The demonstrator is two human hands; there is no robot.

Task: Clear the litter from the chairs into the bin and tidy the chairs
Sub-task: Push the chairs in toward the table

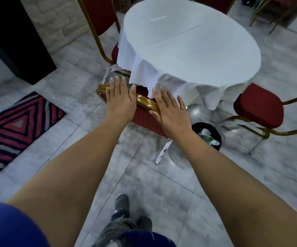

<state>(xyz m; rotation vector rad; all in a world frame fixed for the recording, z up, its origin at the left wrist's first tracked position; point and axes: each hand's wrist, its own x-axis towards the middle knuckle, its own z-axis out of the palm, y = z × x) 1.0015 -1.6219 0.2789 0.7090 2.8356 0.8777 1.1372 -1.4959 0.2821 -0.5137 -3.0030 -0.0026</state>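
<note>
A red padded chair with a gold frame (145, 102) stands in front of me, its seat tucked under the round table's white cloth (188, 43). My left hand (120, 98) lies flat on the top rail of its backrest, fingers spread. My right hand (170, 111) rests flat on the same rail further right, fingers extended. Neither hand holds anything. A small black bin (207, 135) with white and green litter inside sits on the floor just right of the chair. White paper strips hang at the chair's leg (162, 152).
Another red chair (259, 107) stands at the table's right, one more (99, 16) at its far left with white paper scraps (109, 70) by its seat. A striped red and black rug (10, 129) lies at the left. Grey tiled floor surrounds me.
</note>
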